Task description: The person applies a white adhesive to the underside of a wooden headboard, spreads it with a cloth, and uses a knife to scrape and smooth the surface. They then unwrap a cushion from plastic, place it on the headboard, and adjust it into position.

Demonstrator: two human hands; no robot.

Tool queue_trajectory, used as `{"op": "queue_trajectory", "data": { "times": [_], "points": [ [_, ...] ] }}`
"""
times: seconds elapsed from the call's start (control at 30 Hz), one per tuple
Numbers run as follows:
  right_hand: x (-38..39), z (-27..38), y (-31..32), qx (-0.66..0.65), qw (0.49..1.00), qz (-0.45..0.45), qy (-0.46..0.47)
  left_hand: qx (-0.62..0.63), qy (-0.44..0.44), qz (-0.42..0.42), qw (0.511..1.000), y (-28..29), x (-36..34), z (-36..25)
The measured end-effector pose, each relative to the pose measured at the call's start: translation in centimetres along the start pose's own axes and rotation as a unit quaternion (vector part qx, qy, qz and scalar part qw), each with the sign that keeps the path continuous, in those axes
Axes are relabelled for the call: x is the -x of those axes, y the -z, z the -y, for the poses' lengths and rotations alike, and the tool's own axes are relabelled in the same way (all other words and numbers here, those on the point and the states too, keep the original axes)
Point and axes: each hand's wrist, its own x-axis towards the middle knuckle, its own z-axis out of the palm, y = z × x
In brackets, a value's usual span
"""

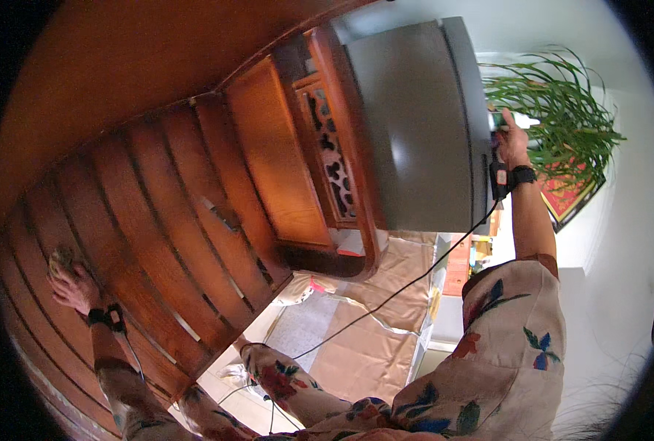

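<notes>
A leafy green plant [573,103] overlaps a red, dark-edged decoration [566,191], and brown sheeting [374,360] spreads lower down.

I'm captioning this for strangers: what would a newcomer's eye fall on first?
Probably the spiky green plant at upper right, by the right hand and its white-tipped bottle. Next, the red-brown slatted wood across the left, where the left hand touches a small, blurry object; then the grey panel at upper centre.

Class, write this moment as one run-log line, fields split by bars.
left hand: on cloth or sponge, over wooden slats | right hand: holding bottle by leafy plant | arms: spread wide
</notes>
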Motion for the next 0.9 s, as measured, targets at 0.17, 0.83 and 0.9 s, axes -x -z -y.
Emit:
{"op": "queue_trajectory", "data": {
  "times": [0.17,0.83,0.9],
  "points": [
    [1.6,-1.3,-0.1,0.564,0.690,0.039,0.451,-0.082,0.014,0.057,0.995,0.8,0.0,-0.1],
    [62.9,-26.6,-24.3,-0.314,0.724,0.567,-0.236,0.231,-0.141,0.046,0.962,11.3,-1.0,-5.2],
    [64.3,-27.6,-24.4,-0.289,0.658,0.648,-0.253,0.630,0.105,0.352,0.684,15.7,1.3,-7.9]
  ]
}}
